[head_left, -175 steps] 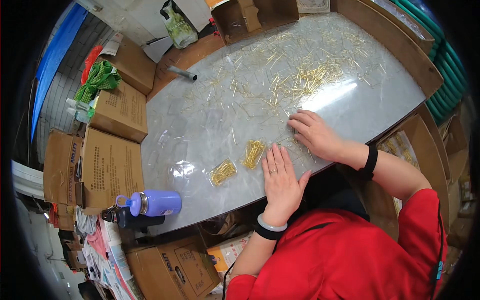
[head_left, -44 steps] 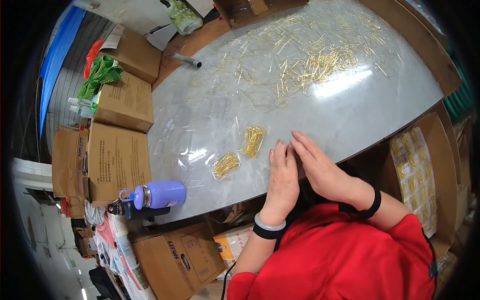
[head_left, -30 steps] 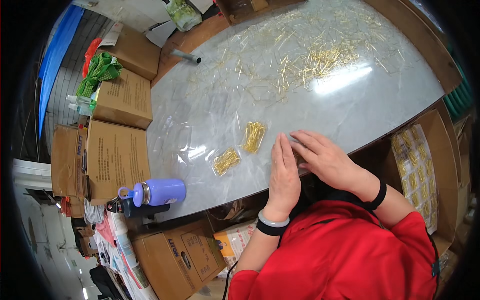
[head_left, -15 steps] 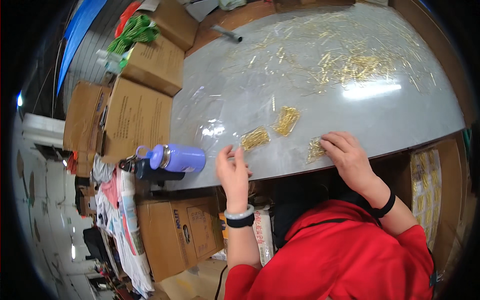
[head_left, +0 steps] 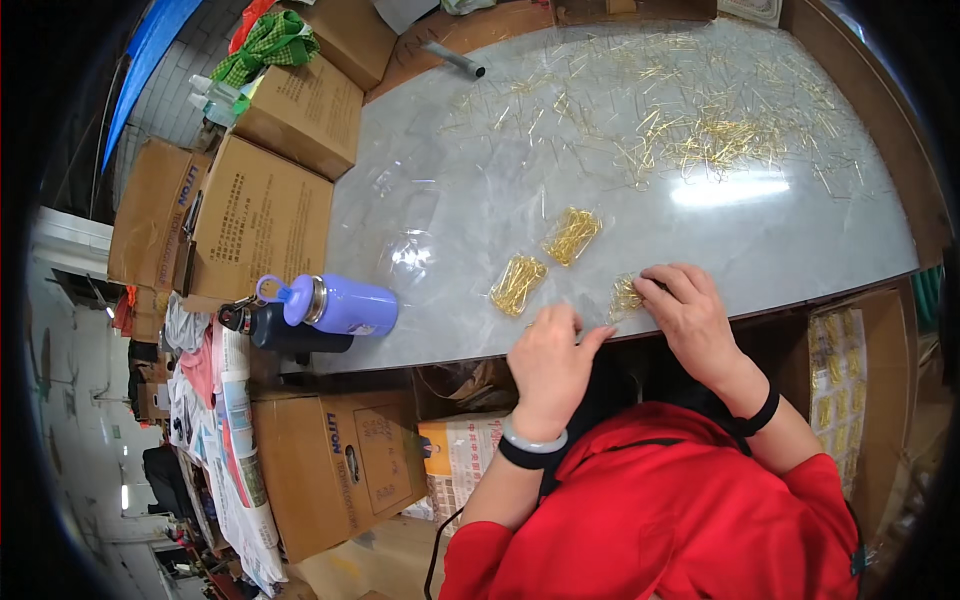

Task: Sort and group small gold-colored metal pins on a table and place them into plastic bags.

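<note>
My left hand [head_left: 552, 362] rests at the near edge of the pale marble table [head_left: 480, 200], fingers together, its fingertips reaching toward a small clear bag of gold pins [head_left: 626, 296]. My right hand [head_left: 690, 315] lies on that bag, fingers curled over it. Two more small bags of gold pins lie just beyond: one [head_left: 517, 284] to the left, another [head_left: 572, 235] farther back. A wide scatter of loose gold pins [head_left: 715, 140] covers the far half of the table.
A purple bottle [head_left: 335, 304] lies on its side at the table's left near corner beside a dark bottle [head_left: 270, 328]. Cardboard boxes [head_left: 250, 215] stack along the left. A box holding packed pin bags [head_left: 838, 385] stands at the right. A grey tube [head_left: 452, 60] lies at the far edge.
My left hand has moved right toward the bag under my right hand. The view has shifted slightly; the other two bags stay put.
</note>
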A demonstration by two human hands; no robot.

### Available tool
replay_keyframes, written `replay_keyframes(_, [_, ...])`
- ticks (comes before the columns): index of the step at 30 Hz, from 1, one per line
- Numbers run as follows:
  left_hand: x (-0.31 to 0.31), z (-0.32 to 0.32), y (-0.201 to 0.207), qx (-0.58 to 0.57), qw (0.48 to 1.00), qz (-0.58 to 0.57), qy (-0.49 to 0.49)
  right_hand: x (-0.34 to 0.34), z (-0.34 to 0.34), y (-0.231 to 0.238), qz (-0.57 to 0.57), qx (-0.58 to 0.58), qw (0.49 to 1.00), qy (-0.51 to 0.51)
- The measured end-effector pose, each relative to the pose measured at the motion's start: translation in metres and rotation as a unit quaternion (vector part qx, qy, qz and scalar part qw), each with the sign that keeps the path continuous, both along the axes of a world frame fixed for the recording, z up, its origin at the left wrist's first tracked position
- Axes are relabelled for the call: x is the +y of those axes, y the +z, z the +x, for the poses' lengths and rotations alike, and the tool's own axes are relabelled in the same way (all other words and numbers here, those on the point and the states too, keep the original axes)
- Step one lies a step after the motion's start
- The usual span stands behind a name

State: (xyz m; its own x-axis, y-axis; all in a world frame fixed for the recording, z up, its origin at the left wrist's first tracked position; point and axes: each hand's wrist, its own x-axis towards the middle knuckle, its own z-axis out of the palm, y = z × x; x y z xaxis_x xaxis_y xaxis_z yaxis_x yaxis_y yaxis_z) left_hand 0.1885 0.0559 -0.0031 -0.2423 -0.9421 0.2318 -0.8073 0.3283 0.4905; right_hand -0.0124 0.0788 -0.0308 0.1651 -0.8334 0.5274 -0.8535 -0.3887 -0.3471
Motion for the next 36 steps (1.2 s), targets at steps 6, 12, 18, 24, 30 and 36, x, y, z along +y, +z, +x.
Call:
replay_keyframes(6, [-0.016,-0.024,-0.010,0.015,0.999,-0.021,-0.034,0.002,0.000,0.002,-0.001,0.019,1.000,0.013])
replay_keyframes(12, [-0.013,-0.008,-0.005,0.073,0.993,0.015,-0.087,0.000,-0.006,0.005,0.023,0.026,0.999,0.032])
replay_keyframes(18, [-0.001,0.052,0.001,0.165,0.980,0.058,0.091,-0.007,-0.009,0.019,0.072,0.063,0.994,0.060])
replay_keyframes(24, [-0.018,0.083,0.005,0.172,0.954,0.096,0.227,-0.007,-0.011,0.009,0.066,0.033,0.996,0.047])
replay_keyframes(30, [-0.040,0.082,-0.021,0.195,0.955,0.106,0.197,-0.006,-0.007,0.008,0.032,0.019,0.998,0.043])
replay_keyframes(36, [-0.010,0.077,-0.007,0.436,0.865,0.157,0.191,-0.002,-0.002,0.002,-0.011,0.001,1.000,0.012])
